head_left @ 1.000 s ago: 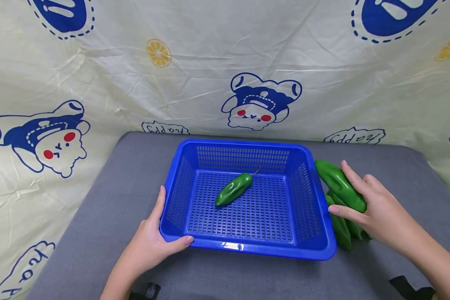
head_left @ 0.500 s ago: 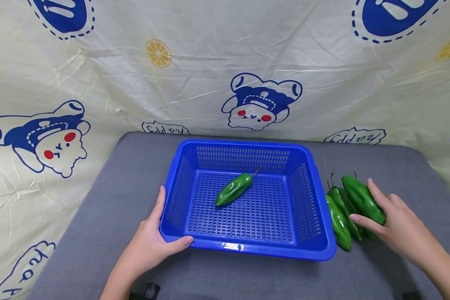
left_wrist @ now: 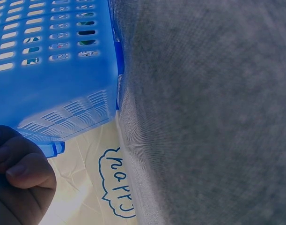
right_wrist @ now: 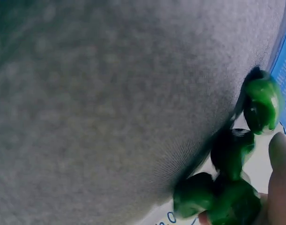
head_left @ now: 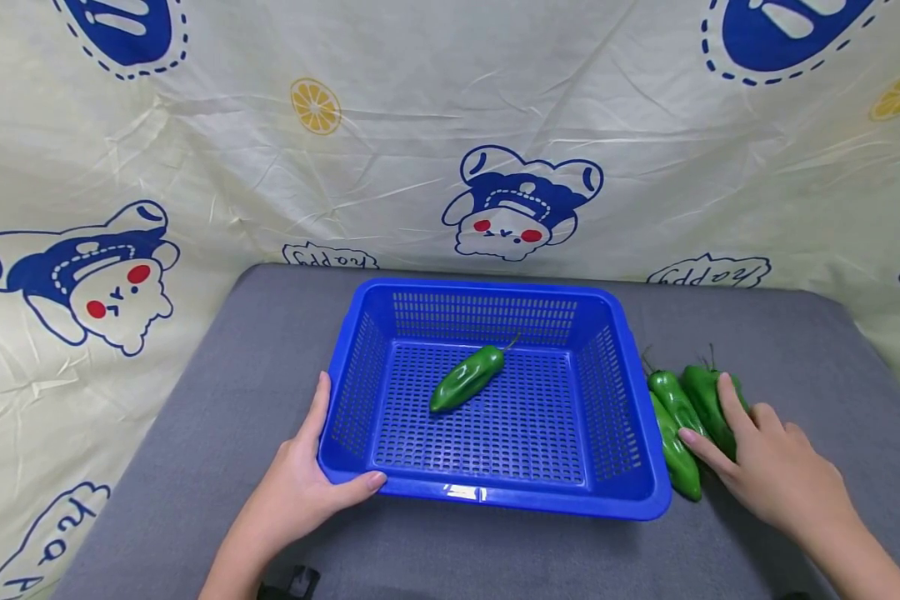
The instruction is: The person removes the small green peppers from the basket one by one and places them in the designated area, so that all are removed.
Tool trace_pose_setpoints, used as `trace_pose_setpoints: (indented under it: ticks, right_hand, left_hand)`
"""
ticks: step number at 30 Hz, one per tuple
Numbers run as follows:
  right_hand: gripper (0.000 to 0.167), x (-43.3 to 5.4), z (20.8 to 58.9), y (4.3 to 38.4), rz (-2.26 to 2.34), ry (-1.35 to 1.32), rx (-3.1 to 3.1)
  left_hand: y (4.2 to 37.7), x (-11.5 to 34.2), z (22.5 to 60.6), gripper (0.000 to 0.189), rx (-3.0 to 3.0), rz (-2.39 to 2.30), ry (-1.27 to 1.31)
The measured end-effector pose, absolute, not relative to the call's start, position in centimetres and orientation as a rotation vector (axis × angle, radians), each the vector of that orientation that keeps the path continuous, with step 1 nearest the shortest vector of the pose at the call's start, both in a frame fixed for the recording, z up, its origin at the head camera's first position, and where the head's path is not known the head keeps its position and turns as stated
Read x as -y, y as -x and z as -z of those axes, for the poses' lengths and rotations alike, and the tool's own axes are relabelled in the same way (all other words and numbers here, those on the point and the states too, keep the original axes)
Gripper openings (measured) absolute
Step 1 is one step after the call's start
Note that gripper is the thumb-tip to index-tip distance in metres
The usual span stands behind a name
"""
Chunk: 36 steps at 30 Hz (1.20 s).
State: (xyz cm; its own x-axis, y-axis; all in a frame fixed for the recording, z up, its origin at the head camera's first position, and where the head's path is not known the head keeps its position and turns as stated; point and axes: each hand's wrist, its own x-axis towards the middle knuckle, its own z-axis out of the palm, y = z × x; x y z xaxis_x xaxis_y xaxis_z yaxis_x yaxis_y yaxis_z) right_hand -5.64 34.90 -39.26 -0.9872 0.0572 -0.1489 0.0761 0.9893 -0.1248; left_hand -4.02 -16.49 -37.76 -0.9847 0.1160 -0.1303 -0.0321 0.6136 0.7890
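My left hand [head_left: 292, 479] grips the near left corner of a blue plastic basket [head_left: 495, 492], thumb on the near rim and fingers along the left wall. The left wrist view shows curled fingers [left_wrist: 28, 171] beside the perforated basket wall [left_wrist: 54, 89]. One glossy green pepper [head_left: 467, 381] lies inside on the slotted floor. Right of the basket, my right hand [head_left: 783, 467] holds a green pepper [head_left: 708, 408], low among several others. Another pepper [head_left: 678, 467] lies against the basket's right side. The right wrist view shows the held pepper [right_wrist: 234, 204] beside the thumb [right_wrist: 279, 183]; its underside is hidden.
The grey cloth-covered table [head_left: 255, 350] extends around the basket. A pale printed curtain [head_left: 390, 183] hangs behind its far edge. A small black object [head_left: 296, 583] shows by the left wrist.
My right hand has carried a pepper from beside the basket's right rim rightward and down among the other peppers, which have shifted slightly. The left hand and basket have stayed put.
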Motion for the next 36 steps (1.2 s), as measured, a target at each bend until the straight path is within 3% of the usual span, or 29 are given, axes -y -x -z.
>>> trace_pose_setpoints:
  ticks: [10, 23, 36]
  right_hand:
    - [0.083, -33.3, 37.4, 6.1, 0.160, -0.156, -3.143]
    - [0.079, -27.0, 30.2, 8.9, 0.618, 0.237, -3.250]
    - [0.085, -18.8, 27.7, 10.1, 0.440, 0.639, -3.157]
  left_hand:
    - [4.1, 16.5, 37.7, 0.127, -2.671, -1.306, -0.063]
    - [4.0, 16.5, 37.7, 0.128, -2.660, -1.300, -0.054]
    - [4.1, 16.4, 37.6, 0.129, -2.642, -1.299, -0.033]
